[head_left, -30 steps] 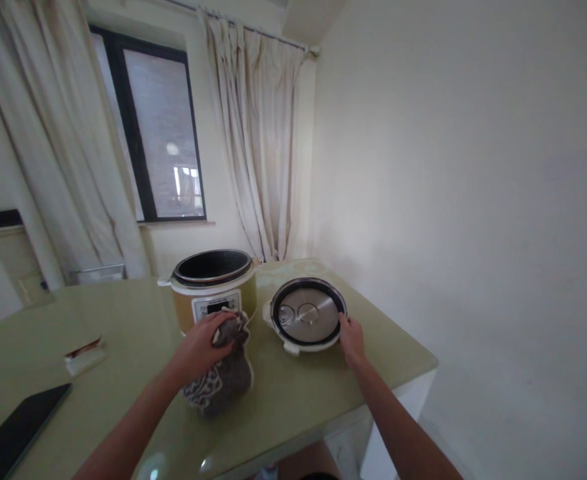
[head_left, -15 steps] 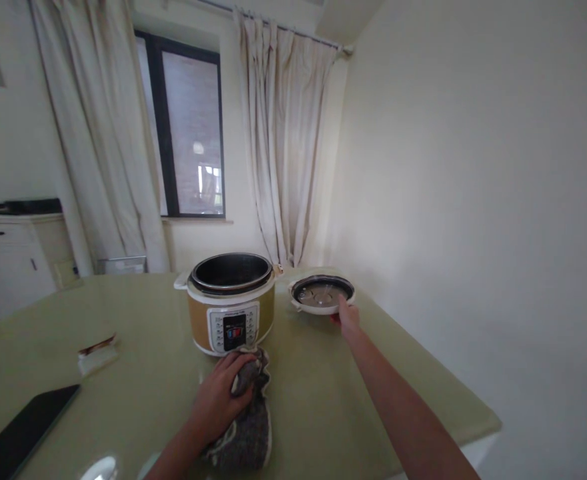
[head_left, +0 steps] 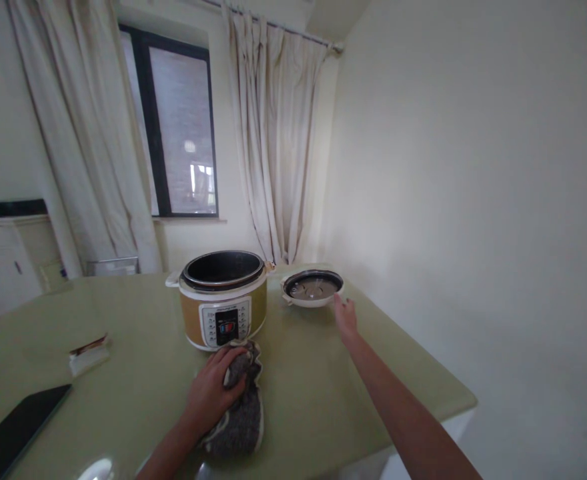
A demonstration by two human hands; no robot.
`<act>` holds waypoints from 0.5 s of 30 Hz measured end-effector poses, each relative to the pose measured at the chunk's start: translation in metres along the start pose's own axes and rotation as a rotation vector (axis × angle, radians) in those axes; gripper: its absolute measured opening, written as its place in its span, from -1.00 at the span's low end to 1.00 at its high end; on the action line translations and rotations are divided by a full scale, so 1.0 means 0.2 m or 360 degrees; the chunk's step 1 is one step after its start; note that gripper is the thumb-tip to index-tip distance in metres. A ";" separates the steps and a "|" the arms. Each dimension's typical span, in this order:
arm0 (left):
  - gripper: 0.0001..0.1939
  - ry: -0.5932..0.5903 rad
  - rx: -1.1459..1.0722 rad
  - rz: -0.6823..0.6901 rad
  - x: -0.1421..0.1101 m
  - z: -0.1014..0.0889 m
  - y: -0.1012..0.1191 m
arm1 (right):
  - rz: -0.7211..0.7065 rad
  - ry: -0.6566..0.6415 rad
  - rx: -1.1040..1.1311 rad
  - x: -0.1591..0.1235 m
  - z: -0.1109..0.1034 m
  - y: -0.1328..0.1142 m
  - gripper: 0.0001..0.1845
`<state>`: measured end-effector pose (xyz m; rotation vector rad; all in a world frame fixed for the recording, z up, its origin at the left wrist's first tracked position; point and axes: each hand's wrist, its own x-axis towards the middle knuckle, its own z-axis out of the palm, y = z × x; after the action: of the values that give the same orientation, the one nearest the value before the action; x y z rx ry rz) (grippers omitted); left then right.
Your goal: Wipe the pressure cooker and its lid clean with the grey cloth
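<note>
A multicooker, yellow-sided with a white rim and a button panel, stands uncovered with its dark inner pot showing. In front of it, my left hand is closed on a bunched grey cloth with pale edging, which rests on the table. To the cooker's right lies its round lid, underside up, showing a metal plate inside a dark ring. My right hand is at the lid's near right edge with its fingers apart; a fingertip seems to touch the rim.
On the pale green table lie a small white packet and a dark flat slab at the left. A wall runs along the right side, and curtains hang behind.
My right hand has loosened its hold on the lid and drawn back to its edge. The left hand stays on the cloth. The whole view has shifted slightly.
</note>
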<state>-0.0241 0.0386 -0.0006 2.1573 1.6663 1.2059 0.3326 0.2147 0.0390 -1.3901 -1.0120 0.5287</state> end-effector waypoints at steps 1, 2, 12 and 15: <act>-0.56 -0.0004 -0.0059 -0.0020 0.01 -0.01 0.02 | -0.0050 0.0070 -0.0024 -0.07 -0.01 -0.01 -0.23; -0.56 -0.0014 -0.0142 -0.0053 0.01 -0.01 0.05 | -0.0095 0.0103 -0.0029 -0.16 -0.02 -0.02 -0.21; -0.49 -0.0036 -0.0433 0.0056 0.10 0.10 0.60 | -0.0169 -0.1501 0.0550 -0.98 -0.11 -0.06 -0.08; -0.46 -0.0381 -0.0205 0.0263 0.18 0.06 0.67 | -0.0033 -0.1260 0.0535 -0.94 -0.14 -0.04 -0.20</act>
<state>0.0854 0.0252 0.0856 2.2900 1.3020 1.0135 0.2581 0.0446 -0.0001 -0.8615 -1.4716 1.2274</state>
